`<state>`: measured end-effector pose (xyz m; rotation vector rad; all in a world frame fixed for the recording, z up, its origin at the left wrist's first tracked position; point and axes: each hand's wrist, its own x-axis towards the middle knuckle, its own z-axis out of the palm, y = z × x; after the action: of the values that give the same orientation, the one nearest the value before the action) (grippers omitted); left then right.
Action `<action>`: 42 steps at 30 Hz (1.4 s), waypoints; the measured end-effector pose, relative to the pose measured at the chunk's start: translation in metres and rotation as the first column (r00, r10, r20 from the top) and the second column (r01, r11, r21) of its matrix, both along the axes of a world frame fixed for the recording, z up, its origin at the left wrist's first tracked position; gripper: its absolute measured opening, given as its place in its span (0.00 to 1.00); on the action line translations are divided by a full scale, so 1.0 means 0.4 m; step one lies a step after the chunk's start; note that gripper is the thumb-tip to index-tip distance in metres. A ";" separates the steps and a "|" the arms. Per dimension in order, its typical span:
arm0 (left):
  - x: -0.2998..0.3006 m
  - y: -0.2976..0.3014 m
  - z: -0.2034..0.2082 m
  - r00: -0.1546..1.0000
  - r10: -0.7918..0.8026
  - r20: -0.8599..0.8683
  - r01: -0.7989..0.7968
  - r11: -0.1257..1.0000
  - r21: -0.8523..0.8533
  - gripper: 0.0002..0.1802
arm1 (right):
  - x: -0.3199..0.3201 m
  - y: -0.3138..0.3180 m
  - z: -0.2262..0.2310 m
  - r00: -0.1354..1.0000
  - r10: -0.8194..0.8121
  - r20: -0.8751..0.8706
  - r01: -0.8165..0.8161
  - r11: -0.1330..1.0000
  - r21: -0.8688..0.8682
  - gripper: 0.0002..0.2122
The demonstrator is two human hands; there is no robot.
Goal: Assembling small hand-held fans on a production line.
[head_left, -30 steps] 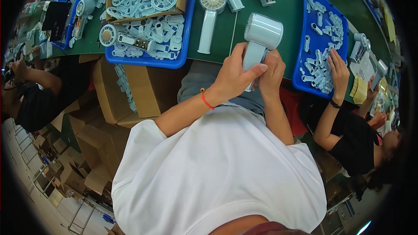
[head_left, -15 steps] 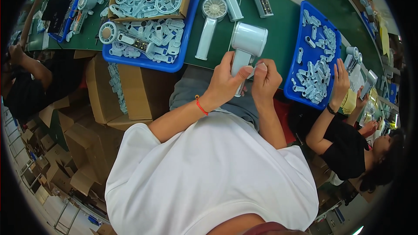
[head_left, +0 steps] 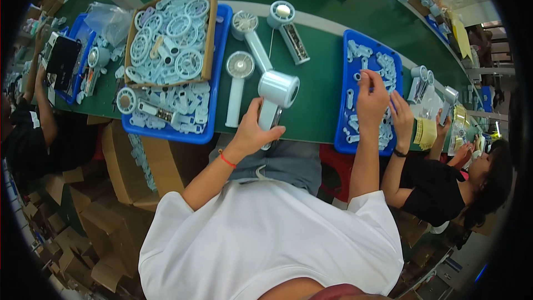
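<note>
My left hand (head_left: 254,133) is wrapped round the handle of a pale blue handheld fan (head_left: 279,88), its round head up and tilted to the right. My right hand (head_left: 372,103) is over the right blue tray (head_left: 340,128), thumb and fingers pinched together. A small pale piece shows at those fingertips; whether it is held or lies in the tray, I cannot tell. Small light blue plastic parts (head_left: 384,64) are scattered in that tray. Left of the held fan, another handheld fan (head_left: 236,94) lies on the green table (head_left: 311,100).
A cardboard box (head_left: 210,39) of ring-shaped parts sits on a left blue tray (head_left: 222,78) of small parts. Two more fans lie farther back, one an open-handled fan (head_left: 293,43). A co-worker's hand (head_left: 401,119) is close beside my right hand. Cardboard boxes (head_left: 119,161) stand at lower left.
My right hand has left the fan handle and moved right, over the right tray. My left hand still holds the fan. The view has shifted, with the table lower in the picture.
</note>
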<state>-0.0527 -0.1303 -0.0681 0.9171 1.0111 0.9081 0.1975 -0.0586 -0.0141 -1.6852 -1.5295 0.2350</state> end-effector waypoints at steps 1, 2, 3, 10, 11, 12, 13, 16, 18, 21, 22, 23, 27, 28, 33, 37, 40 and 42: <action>-0.003 0.001 -0.006 0.996 -0.019 -0.086 0.027 0.995 0.099 0.30 | -0.035 0.041 0.009 0.993 0.109 -0.052 -0.111 0.993 -0.037 0.07; -0.009 0.004 -0.003 0.984 -0.027 -0.177 0.062 0.979 0.194 0.28 | -0.062 0.090 0.025 0.971 0.216 -0.107 -0.224 0.972 -0.067 0.07; -0.014 0.013 0.004 0.957 0.030 -0.287 0.089 0.915 0.394 0.25 | -0.074 0.159 0.016 0.949 0.308 -0.071 -0.310 0.951 -0.010 0.07; -0.011 -0.003 -0.019 0.906 0.051 -0.420 0.187 0.841 0.507 0.32 | 0.021 0.733 -0.137 0.800 -0.002 0.600 -0.080 0.991 0.110 0.22; -0.012 -0.006 -0.022 0.903 0.056 -0.425 0.180 0.851 0.493 0.32 | 0.032 0.763 -0.133 0.803 -0.022 0.596 0.069 0.996 -0.057 0.23; -0.012 -0.011 -0.024 0.902 0.048 -0.429 0.182 0.859 0.479 0.33 | 0.058 0.787 -0.144 0.812 -0.058 0.581 0.160 0.979 -0.126 0.23; -0.012 -0.013 -0.027 0.912 0.023 -0.410 0.180 0.875 0.449 0.33 | 0.071 0.800 -0.161 0.815 -0.100 0.571 0.257 0.945 -0.201 0.23; -0.007 -0.017 -0.015 0.921 0.072 -0.382 0.113 0.892 0.438 0.33 | 0.094 0.802 -0.142 0.725 0.000 0.689 0.273 0.918 -0.288 0.24; -0.006 -0.010 -0.021 0.916 0.105 -0.387 0.086 0.892 0.445 0.34 | 0.068 0.767 -0.058 0.792 0.233 0.564 0.113 0.852 -0.512 0.20; -0.005 0.012 -0.016 0.921 0.101 -0.377 0.091 0.884 0.458 0.30 | -0.035 0.629 -0.044 0.846 0.450 0.285 -0.201 0.765 -0.613 0.20; -0.008 0.012 -0.026 0.922 0.094 -0.375 0.075 0.909 0.411 0.30 | -0.087 0.540 -0.068 0.803 0.398 0.443 -0.207 0.884 -0.419 0.20; -0.010 0.010 -0.024 0.917 0.144 -0.372 0.037 0.898 0.439 0.30 | -0.155 0.456 -0.033 0.808 0.430 0.403 -0.181 0.832 -0.525 0.21; -0.005 0.025 -0.009 0.912 0.084 -0.402 0.086 0.918 0.388 0.28 | -0.187 0.244 -0.079 0.894 0.307 0.327 -0.110 0.856 -0.505 0.22; 0.000 0.031 -0.008 0.911 0.077 -0.404 0.087 0.924 0.372 0.27 | -0.177 0.218 -0.089 0.910 0.302 0.283 -0.143 0.872 -0.468 0.23; 0.002 0.020 -0.031 0.921 0.092 -0.377 0.103 0.879 0.466 0.25 | 0.006 0.237 0.021 0.908 -0.020 0.418 0.206 0.890 -0.407 0.14; 0.002 0.007 -0.032 0.927 0.071 -0.369 0.111 0.887 0.448 0.24 | 0.154 0.267 -0.046 0.874 0.133 0.468 0.090 0.902 -0.423 0.12; 0.001 0.006 -0.029 0.924 0.087 -0.373 0.101 0.884 0.456 0.23 | 0.141 0.288 -0.077 0.835 0.378 0.400 -0.249 0.908 -0.338 0.16; 0.000 0.005 -0.027 0.929 0.073 -0.364 0.097 0.899 0.427 0.23 | 0.131 0.303 -0.069 0.845 0.371 0.385 -0.150 0.855 -0.496 0.17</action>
<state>-0.0527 -0.1284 -0.0788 1.5221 1.1389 0.9930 0.2501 0.0626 -0.0415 -1.9769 -2.2208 0.3708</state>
